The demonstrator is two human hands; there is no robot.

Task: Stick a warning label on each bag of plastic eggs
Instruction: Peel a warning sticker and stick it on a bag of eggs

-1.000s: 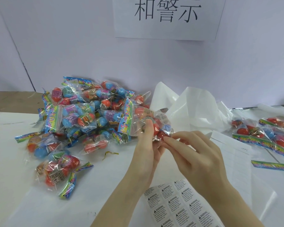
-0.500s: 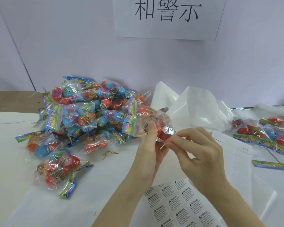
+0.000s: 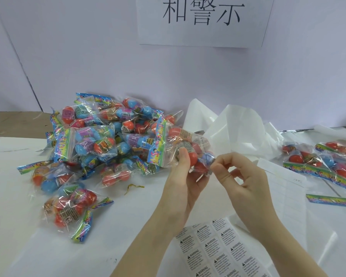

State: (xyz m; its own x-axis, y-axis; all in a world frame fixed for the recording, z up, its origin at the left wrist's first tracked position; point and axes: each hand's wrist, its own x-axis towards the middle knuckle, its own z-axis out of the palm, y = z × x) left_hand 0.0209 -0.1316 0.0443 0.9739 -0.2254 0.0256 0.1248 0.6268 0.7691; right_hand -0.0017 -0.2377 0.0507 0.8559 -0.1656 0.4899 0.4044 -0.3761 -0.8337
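At the bottom centre of the frame, a sheet of warning labels point(image 3: 214, 250) is laid flat on the white desk point(image 3: 12, 216), partly covered by two bare forearms. Just above it, in mid-frame, a clear bag of plastic eggs point(image 3: 186, 148) is held off the desk by the left hand point(image 3: 183, 176), whose thumb is pressed on the bag's front while the fingers are curled behind it. The bag's right edge is pinched between thumb and forefinger of the right hand point(image 3: 246, 176), the remaining fingers being curled; whether a label is held there cannot be told. At lower left, a single bag point(image 3: 72, 212) is seen lying apart. Behind it, a large pile of bags point(image 3: 100, 140) is heaped at centre left. Crumpled white paper point(image 3: 234, 128) is set behind the hands, and several more bags point(image 3: 320, 160) are spread at the right edge. A printed sign point(image 3: 202, 19) is fixed to the wall at the top.
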